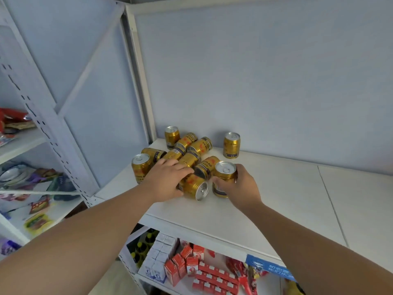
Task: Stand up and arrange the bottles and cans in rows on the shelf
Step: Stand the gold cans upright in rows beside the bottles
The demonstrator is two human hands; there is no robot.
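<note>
**binrat:** Two hands in, head view. The left hand (168, 179) lies over a lying can (194, 188) at the front of the pile (191, 150), with fingers across its top and the thumb tucked at the near side, so it's got hold of it. The right hand (240, 186) is wrapped round an upright can (224, 177) just beside it.

**shelfie:** Which way's the lying one pointing?

**binrat:** Its long axis runs out of the pile toward the person, silver end facing near-right. The left hand's nearer, so it probably tips it up. The white shelf (276, 199) is flat, with room off to the right.
</note>
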